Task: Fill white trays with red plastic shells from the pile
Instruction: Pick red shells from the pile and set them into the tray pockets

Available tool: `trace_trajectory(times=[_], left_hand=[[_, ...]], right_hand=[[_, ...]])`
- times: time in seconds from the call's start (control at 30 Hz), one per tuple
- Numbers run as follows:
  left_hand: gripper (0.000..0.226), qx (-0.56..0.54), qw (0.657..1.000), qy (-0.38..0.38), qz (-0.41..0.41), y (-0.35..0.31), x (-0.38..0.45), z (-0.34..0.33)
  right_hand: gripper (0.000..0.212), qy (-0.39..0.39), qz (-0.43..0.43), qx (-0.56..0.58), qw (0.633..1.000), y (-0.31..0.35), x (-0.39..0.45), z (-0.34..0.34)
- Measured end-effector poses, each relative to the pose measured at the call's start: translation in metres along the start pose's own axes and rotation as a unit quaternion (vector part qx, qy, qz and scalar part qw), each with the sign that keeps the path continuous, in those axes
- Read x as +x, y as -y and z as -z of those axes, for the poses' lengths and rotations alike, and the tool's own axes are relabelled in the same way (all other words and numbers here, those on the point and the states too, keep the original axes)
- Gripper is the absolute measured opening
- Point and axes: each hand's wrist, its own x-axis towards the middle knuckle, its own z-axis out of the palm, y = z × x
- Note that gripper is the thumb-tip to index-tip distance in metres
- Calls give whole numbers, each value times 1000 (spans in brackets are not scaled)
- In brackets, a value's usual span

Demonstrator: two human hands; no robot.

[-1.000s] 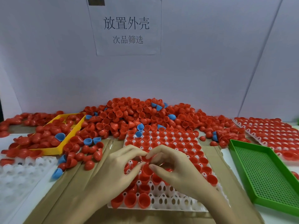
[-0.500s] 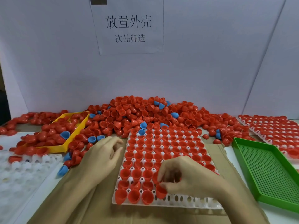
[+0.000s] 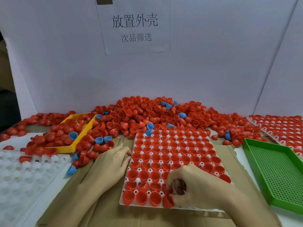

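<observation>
A white tray (image 3: 129,203) lies on brown cardboard in front of me, most of its cells holding red shells. My right hand (image 3: 195,187) is over the tray's near row, fingers curled, pinching a red shell (image 3: 167,201) at a front cell. My left hand (image 3: 113,163) rests flat with straight fingers against the tray's left edge. A big pile of red shells (image 3: 147,113) with a few blue ones lies behind the tray against the wall.
A yellow tray (image 3: 77,141) holding red shells sits at back left, an empty white tray (image 3: 24,177) at near left. A green perforated tray (image 3: 275,171) stands at right, with a filled white tray (image 3: 282,128) behind it.
My hands have parted from the tray's middle. The left hand went to the tray's left edge; the right came down to the near row with a shell.
</observation>
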Motion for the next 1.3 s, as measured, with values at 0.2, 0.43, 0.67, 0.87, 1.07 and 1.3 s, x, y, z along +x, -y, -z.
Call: trace_trajectory(times=[0.2, 0.43, 0.67, 0.87, 1.07, 1.3], left_hand=[[11, -7, 1000, 2, 2, 3, 1, -3], [9, 18, 998, -42, 33, 8, 4, 9], [39, 170, 974, -6, 151, 32, 3, 22], [22, 128, 982, 6, 139, 36, 8, 21], [20, 97, 985, -14, 142, 30, 6, 24], [15, 37, 988, -122, 88, 17, 2, 35]], right_hand=[[20, -2, -2, 10, 1000, -1, 0, 0], [8, -12, 17, 60, 998, -4, 3, 2], [18, -14, 16, 40, 999, -3, 2, -4], [18, -15, 15, 21, 1000, -8, 2, -3], [14, -15, 27, 50, 998, -12, 4, -1], [13, -187, 19, 45, 981, -26, 7, 5]])
